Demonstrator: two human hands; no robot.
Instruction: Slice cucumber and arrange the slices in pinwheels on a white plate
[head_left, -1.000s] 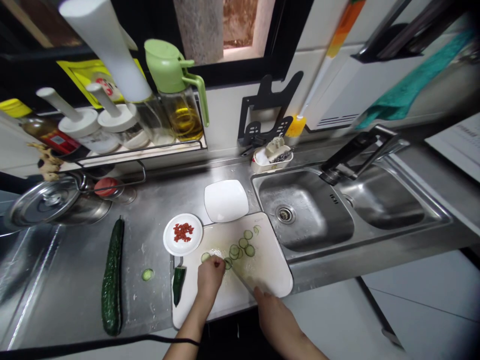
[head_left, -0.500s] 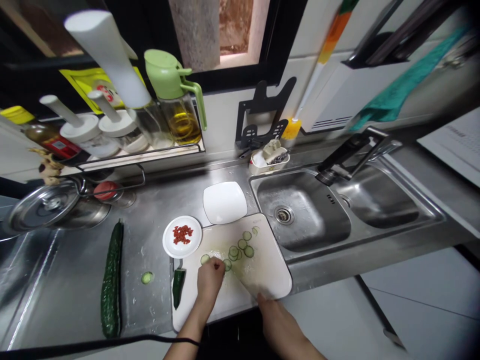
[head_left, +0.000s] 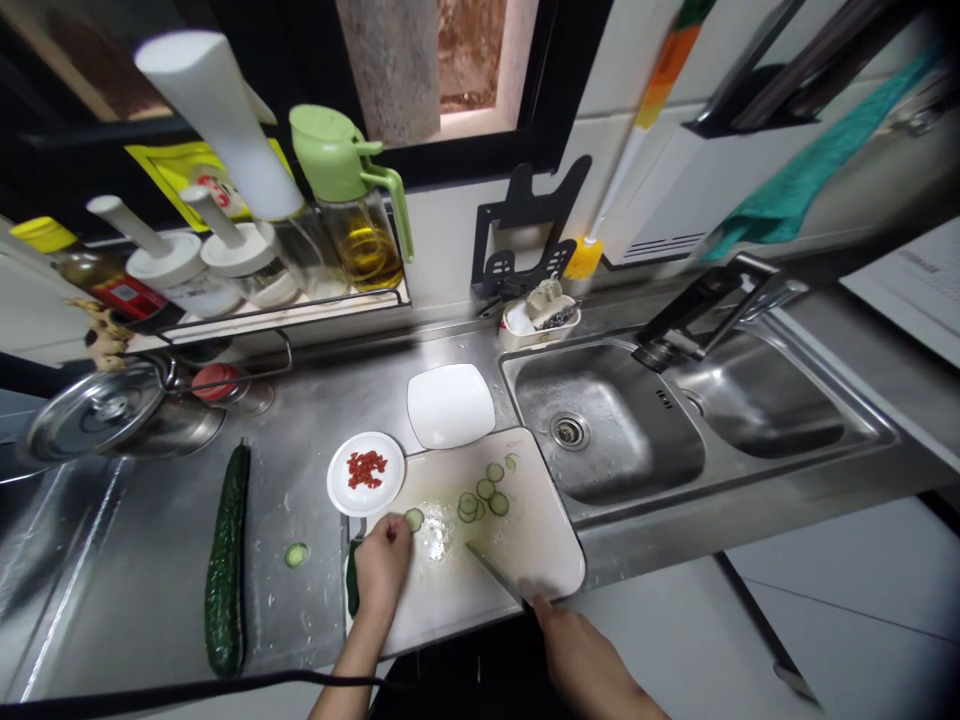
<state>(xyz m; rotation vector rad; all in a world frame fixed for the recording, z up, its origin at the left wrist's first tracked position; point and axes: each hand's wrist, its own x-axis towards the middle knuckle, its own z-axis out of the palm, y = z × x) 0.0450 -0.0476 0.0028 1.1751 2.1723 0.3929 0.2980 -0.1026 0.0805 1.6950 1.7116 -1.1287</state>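
My left hand [head_left: 384, 565] is over the left part of the white cutting board [head_left: 420, 625], its fingers curled together. Whatever they may hold is hidden. A cucumber slice [head_left: 414, 519] shows right at its fingertips. Partly behind this hand is a short cucumber piece [head_left: 352, 580] on the board's left edge. My right hand [head_left: 566, 635] is closed around the handle of a knife [head_left: 495, 572] at the board's front right. The blade points up and left, low over the board. Several thin cucumber slices [head_left: 486, 490] lie beyond its tip.
Behind the board are a plate of chopped red bits [head_left: 341, 485] and a white square plate [head_left: 451, 405]. A whole cucumber [head_left: 226, 570] and a cucumber end [head_left: 296, 555] lie left. The sink [head_left: 622, 430] is right; a seasoning rack [head_left: 300, 308] hangs above.
My left hand has moved left across the board. The cucumber slice that lay by its fingers no longer shows there. My right hand and the knife have shifted slightly right.
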